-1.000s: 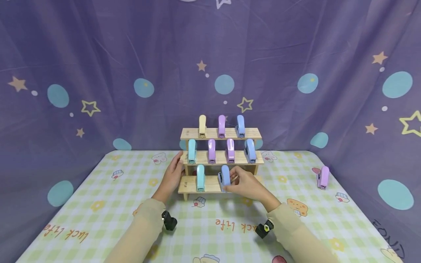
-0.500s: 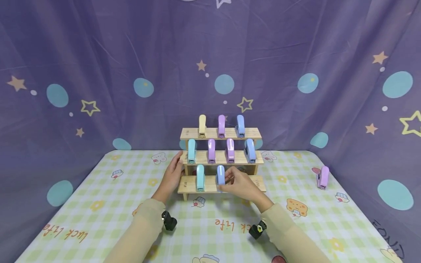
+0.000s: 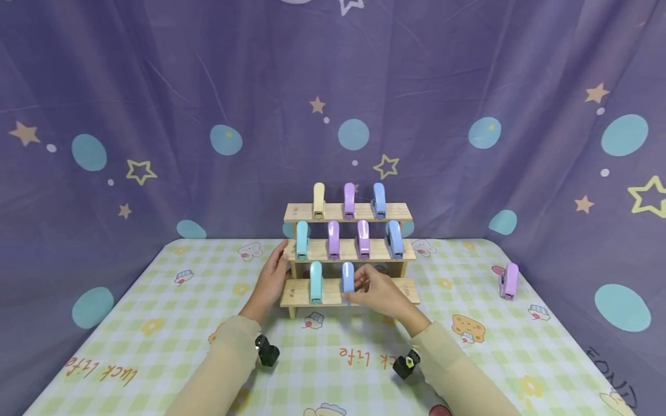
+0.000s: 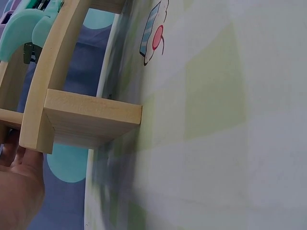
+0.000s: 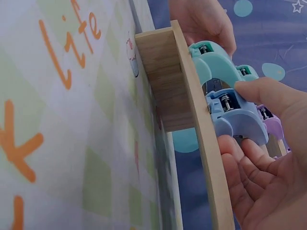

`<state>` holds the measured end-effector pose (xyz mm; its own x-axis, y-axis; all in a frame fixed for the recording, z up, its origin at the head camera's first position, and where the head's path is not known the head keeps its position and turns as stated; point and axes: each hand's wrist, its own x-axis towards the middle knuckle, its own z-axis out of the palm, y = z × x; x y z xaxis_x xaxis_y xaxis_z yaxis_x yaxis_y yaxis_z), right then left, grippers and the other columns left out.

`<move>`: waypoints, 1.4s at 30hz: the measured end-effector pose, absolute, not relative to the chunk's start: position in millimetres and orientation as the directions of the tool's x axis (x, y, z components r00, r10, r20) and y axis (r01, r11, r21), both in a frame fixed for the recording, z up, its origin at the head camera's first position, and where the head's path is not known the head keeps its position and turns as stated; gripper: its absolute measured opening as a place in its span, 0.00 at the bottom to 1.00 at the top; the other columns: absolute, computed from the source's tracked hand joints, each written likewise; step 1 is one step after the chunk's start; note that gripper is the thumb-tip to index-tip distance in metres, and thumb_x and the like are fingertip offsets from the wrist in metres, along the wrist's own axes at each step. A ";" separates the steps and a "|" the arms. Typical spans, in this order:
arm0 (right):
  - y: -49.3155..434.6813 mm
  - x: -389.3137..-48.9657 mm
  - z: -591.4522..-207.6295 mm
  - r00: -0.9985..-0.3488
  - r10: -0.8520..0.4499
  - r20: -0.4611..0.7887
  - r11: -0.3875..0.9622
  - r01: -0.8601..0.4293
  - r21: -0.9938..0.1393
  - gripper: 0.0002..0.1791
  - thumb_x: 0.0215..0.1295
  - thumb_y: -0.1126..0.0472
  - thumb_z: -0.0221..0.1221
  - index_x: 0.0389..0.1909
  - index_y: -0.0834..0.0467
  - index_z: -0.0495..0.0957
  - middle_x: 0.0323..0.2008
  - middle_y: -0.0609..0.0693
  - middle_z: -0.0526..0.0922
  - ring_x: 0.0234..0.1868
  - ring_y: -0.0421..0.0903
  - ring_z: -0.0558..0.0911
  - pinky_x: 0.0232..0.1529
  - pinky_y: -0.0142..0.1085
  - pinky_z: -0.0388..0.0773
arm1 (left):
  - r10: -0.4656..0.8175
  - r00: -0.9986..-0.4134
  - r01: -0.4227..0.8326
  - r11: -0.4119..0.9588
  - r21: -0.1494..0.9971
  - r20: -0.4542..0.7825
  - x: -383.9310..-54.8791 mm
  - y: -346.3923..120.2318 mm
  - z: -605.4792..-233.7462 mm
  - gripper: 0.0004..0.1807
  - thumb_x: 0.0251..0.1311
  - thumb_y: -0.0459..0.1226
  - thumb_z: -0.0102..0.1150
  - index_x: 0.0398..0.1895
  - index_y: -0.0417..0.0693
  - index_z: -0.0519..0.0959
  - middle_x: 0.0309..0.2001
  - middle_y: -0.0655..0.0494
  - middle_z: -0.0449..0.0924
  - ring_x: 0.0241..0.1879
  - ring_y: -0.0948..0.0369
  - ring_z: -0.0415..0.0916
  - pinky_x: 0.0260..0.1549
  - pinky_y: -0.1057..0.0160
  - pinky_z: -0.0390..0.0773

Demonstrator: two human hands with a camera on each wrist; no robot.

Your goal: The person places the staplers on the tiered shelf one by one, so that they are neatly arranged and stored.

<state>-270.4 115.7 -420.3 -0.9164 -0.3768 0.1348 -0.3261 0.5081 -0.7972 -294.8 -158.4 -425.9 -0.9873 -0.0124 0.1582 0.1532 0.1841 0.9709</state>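
Observation:
My right hand (image 3: 383, 293) pinches a blue stapler (image 3: 348, 277) on the lowest tier of a three-tier wooden rack (image 3: 333, 296). Thumb and fingers lie at opposite sides of it in the right wrist view. It stands upright, right of a teal stapler (image 3: 315, 281). Against the rack's left end, my left hand (image 3: 273, 283) rests with its fingers along the middle tier. The left wrist view shows those fingers partly hidden behind the wood.
On the middle tier stand a teal (image 3: 302, 240), two purple and a blue stapler (image 3: 395, 238). Yellow (image 3: 319, 200), purple (image 3: 349, 200) and blue staplers (image 3: 379, 200) stand on top. Another purple stapler (image 3: 510, 281) stands on the checked tablecloth (image 3: 182, 323) at the right.
My right hand has shifted the blue stapler slightly left along the lowest tier and turned it to face straight forward. During the last half second it has hardly moved. My left hand stays put.

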 end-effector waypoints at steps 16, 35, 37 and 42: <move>115.8 -267.4 -419.9 -0.919 -0.376 0.121 0.467 -0.300 -0.832 0.27 0.59 0.49 0.72 0.50 0.56 0.71 0.43 0.49 0.78 0.39 0.45 0.78 0.39 0.38 0.80 | -0.011 -0.987 0.154 0.183 0.971 0.159 -294.5 -159.4 -427.7 0.28 0.82 0.44 0.33 0.81 0.55 0.51 0.79 0.49 0.49 0.73 0.47 0.56 0.69 0.49 0.64; 147.2 -269.6 -420.4 -0.896 -0.430 0.113 0.411 -0.305 -0.859 0.32 0.65 0.49 0.68 0.62 0.59 0.69 0.45 0.51 0.81 0.43 0.47 0.81 0.43 0.41 0.81 | 0.003 -0.986 0.163 0.214 0.963 0.167 -293.4 -159.1 -427.9 0.28 0.82 0.45 0.33 0.81 0.57 0.51 0.79 0.50 0.50 0.73 0.47 0.57 0.68 0.51 0.67; 153.6 -269.3 -419.4 -0.890 -0.440 0.118 0.407 -0.315 -0.858 0.30 0.66 0.50 0.67 0.61 0.61 0.70 0.44 0.50 0.82 0.42 0.47 0.81 0.43 0.40 0.81 | -0.001 -0.986 0.161 0.215 0.963 0.165 -293.2 -159.1 -427.8 0.28 0.81 0.45 0.33 0.81 0.58 0.51 0.79 0.51 0.50 0.73 0.48 0.57 0.68 0.51 0.67; 171.0 -268.0 -415.4 -0.871 -0.481 0.104 0.405 -0.325 -0.854 0.26 0.67 0.50 0.66 0.58 0.61 0.72 0.39 0.49 0.83 0.39 0.48 0.83 0.41 0.40 0.81 | 0.008 -0.985 0.169 0.213 0.962 0.171 -294.0 -160.3 -428.2 0.28 0.82 0.45 0.33 0.81 0.57 0.51 0.79 0.51 0.50 0.73 0.47 0.57 0.68 0.51 0.67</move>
